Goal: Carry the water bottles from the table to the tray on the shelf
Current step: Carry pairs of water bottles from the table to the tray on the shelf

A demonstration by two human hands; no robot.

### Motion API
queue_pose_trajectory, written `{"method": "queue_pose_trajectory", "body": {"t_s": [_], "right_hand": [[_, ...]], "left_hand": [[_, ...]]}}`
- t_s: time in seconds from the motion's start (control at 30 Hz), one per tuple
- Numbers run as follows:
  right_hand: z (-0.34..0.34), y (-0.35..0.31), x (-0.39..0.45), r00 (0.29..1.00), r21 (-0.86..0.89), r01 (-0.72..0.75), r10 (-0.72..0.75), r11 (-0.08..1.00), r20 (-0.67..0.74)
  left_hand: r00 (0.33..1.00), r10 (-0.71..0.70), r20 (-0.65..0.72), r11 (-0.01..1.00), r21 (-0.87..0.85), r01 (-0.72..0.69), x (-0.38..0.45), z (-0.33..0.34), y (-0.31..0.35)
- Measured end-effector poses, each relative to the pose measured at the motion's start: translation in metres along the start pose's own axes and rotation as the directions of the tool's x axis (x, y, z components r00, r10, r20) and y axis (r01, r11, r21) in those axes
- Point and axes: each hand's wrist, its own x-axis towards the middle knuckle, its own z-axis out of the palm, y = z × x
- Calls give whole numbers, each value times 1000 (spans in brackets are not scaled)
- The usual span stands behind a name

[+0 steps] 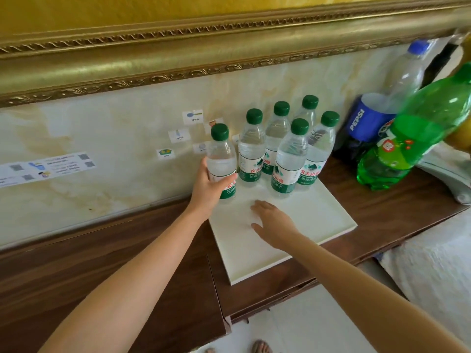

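Observation:
A white square tray (300,235) lies on a dark wooden shelf (158,266). Several clear water bottles with green caps and green labels stand upright in a cluster (288,149) at the tray's far edge. My left hand (207,189) is wrapped around one more such bottle (221,159), held upright at the tray's far left corner, left of the cluster. My right hand (274,222) hovers flat over the bare middle of the tray, fingers spread, holding nothing.
Right of the tray stand a large Pepsi bottle (369,118) and a large green soda bottle (407,138), tilted in view. A marble wall panel with small picture labels (178,135) rises behind the shelf. A white bedspread (433,271) lies at the lower right.

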Motion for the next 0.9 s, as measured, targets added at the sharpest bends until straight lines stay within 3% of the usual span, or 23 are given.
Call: {"method": "queue_pose_trajectory", "body": {"t_s": [0.27, 0.57, 0.9], "right_hand": [[5, 4, -1, 1000, -22, 20, -20, 1000, 7], [1, 3, -1, 999, -43, 15, -14, 999, 37], [2, -1, -1, 999, -38, -1, 3, 999, 44]], "left_hand": [[999, 50, -17, 995, 83, -49, 21, 13, 0], [993, 120, 11, 903, 415, -114, 10, 2, -14], [992, 130, -3, 872, 476, -113, 18, 1, -15]]}}
